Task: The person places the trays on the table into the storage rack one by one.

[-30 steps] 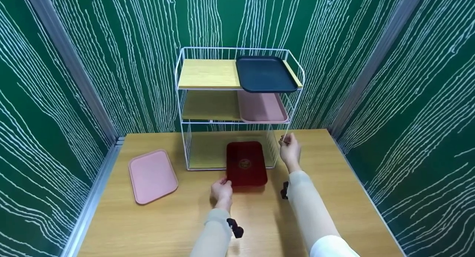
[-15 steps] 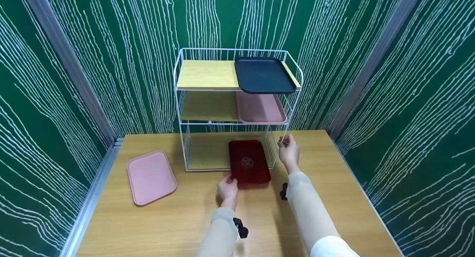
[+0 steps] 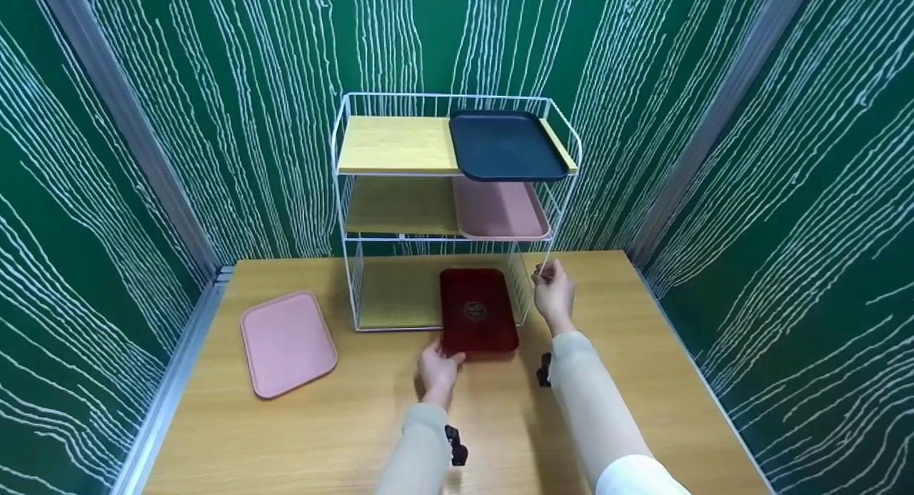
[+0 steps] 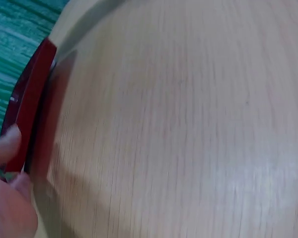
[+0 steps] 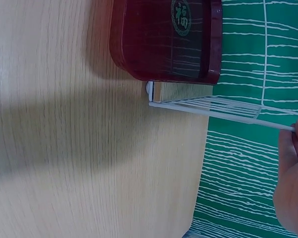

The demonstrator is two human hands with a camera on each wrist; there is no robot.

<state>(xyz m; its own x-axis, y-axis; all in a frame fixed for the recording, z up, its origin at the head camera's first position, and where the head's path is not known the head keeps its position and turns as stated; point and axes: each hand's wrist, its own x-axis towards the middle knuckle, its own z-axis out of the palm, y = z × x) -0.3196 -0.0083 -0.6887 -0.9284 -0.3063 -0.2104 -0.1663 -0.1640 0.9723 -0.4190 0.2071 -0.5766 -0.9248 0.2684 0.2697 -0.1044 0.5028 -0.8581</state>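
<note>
Gripping the near left corner of a dark red tray point(image 3: 478, 311), the left hand point(image 3: 439, 366) has its thumb on the rim and its fingers underneath; the left wrist view shows only the tray's thin edge, blurred, with thumb and a fingertip pinching it. The tray sits partly inside the bottom level of a white wire shelf rack point(image 3: 343, 195) at the table's point(image 3: 321, 438) back edge, with its near end sticking out over the table top. The right hand point(image 3: 553, 293) curls its fingers around the rack's front right wire post, well up from the table; in the right wrist view only the fingers show, cut off at the frame's edge. A dark blue tray point(image 3: 505, 145) lies on the top shelf, overhanging the front, and a pink tray point(image 3: 500, 209) lies on the middle shelf, its back half hidden. Another pink tray point(image 3: 288, 342) lies flat near the table's left edge. Green panels with white lines point(image 3: 178, 88) surround the table.
</note>
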